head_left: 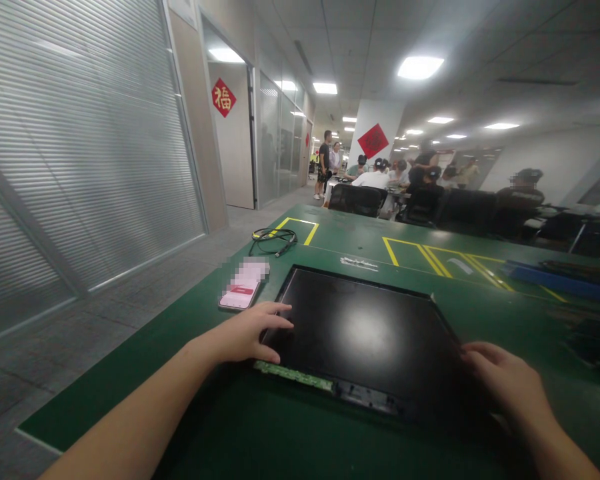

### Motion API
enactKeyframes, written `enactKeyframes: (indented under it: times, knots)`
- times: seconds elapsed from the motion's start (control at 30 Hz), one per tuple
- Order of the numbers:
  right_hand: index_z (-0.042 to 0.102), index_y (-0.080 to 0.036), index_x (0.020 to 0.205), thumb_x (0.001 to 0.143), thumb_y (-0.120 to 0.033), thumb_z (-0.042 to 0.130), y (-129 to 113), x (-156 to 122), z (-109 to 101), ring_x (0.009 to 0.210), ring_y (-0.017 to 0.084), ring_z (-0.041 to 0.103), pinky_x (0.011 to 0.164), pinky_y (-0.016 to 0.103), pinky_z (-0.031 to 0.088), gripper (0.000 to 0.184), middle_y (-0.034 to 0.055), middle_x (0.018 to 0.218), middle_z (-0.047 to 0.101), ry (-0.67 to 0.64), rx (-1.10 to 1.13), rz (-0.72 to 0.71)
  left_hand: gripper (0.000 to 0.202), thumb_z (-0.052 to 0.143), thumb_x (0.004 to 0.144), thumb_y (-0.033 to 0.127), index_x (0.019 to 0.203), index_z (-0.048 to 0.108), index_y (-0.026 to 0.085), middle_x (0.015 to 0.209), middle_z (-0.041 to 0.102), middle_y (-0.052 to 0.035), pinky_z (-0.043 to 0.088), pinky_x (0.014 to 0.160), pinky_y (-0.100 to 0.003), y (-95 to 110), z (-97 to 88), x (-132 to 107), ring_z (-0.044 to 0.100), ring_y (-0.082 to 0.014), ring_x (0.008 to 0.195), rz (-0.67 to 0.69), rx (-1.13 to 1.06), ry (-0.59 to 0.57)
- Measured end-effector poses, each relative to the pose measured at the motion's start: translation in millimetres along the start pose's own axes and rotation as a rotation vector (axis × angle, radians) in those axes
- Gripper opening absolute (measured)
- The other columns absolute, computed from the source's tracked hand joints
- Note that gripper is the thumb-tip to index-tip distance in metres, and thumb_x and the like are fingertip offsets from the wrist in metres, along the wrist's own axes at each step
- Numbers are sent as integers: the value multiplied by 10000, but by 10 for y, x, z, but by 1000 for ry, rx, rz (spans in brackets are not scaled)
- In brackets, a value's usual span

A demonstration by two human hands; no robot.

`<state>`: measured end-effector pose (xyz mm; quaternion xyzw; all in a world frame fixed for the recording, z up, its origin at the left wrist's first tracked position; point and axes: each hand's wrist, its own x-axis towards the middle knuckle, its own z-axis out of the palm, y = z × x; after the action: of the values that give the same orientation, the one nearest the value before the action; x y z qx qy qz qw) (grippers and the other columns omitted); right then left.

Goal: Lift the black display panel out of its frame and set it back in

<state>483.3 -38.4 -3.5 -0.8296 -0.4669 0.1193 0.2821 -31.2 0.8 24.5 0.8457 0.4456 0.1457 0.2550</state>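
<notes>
Head view. A flat black screen panel (365, 333) lies face up on the green desk (180, 347), close to the near edge and slightly turned, so that its long axis runs from the near left toward the far right. Its surface is smooth and glossy and reflects a ceiling light. A narrow green circuit strip (293, 375) is exposed along its near edge, followed by a dark connector bar.

The left hand (247, 332) rests at the panel's near left corner, palm down, fingers (275, 325) spread and open, with the fingertips on the glass and the thumb along the near edge. It presses rather than clasps. The right hand (505, 380) lies at the near right corner, fingers extended and loosely curved over the edge. Whether they hook under the panel cannot be told, as that side is blurred. The panel lies directly ahead, between both hands, and each hand is equally near its own corner.

Just beside the panel's far left corner lies a phone (243, 287), apart from the left hand. Farther back, near the desk's left edge, is a coiled black cable (275, 239). Yellow tape outlines (430, 257) mark the matte desk surface. Seated and standing people (380, 175) occupy the background, well apart.
</notes>
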Motion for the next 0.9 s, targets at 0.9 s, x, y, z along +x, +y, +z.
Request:
enactKeyframes:
  times: [0.9]
  knots:
    - [785, -263, 874, 720, -495, 581, -24, -50, -48, 770, 341, 720, 772, 464, 553, 345, 93, 766, 787, 67, 58, 56, 496, 556, 969, 287, 1441, 678, 198, 1552, 658, -177, 393, 1254, -565, -210, 227, 123, 565, -380, 1480, -159, 57, 216]
